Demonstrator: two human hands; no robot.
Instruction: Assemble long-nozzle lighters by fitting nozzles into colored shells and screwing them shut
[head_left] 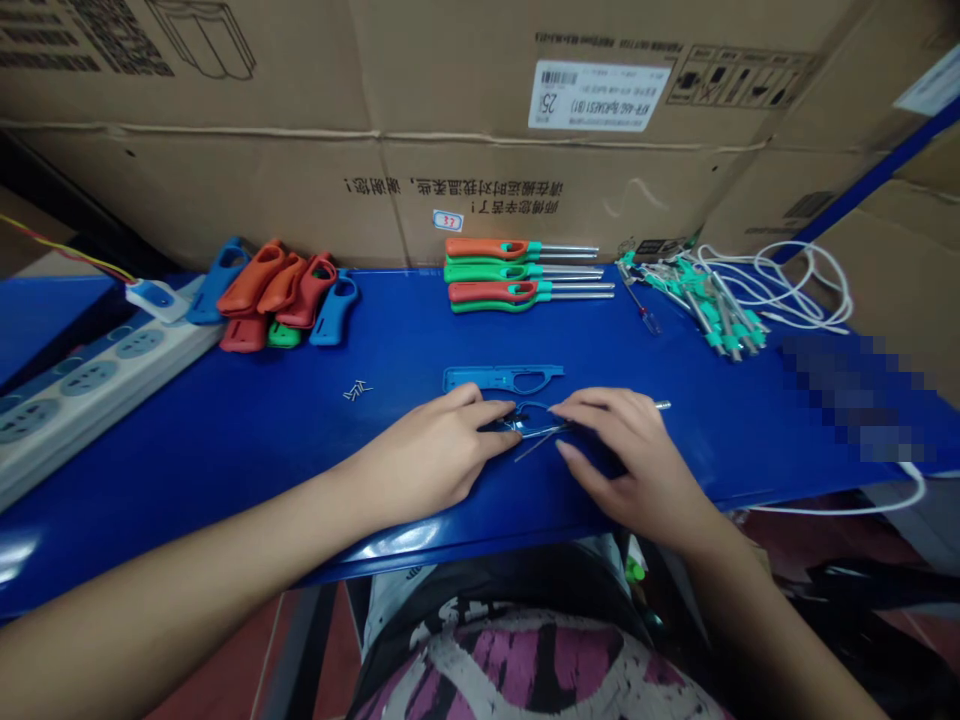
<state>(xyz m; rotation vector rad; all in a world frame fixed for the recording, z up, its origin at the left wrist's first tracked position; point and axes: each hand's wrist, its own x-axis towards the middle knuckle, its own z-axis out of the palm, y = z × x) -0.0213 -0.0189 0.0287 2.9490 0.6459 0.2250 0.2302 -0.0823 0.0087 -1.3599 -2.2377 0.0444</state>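
Observation:
On the blue tabletop, my left hand (442,445) pinches a blue lighter housing half (534,408) between fingertips and thumb. Small dark and metal parts sit inside it, partly covered by my fingers. My right hand (634,455) is curled over the metal lighter tube (663,405), whose end sticks out past the knuckles. Its thumb and fingertips are close to the tube, though the exact contact is hidden. A thin metal rod (534,446) slants out beneath the tube near my right thumb. Just behind the hands lies another blue housing half (499,379), inner side up.
Small screws (357,390) lie left of my hands. Coloured handle shells (277,290) are piled behind, beside a power strip (112,365). Several assembled lighters (495,292) lie at the back. Tube assemblies (720,310) and a white cable (814,285) are at right, before a cardboard wall (300,190).

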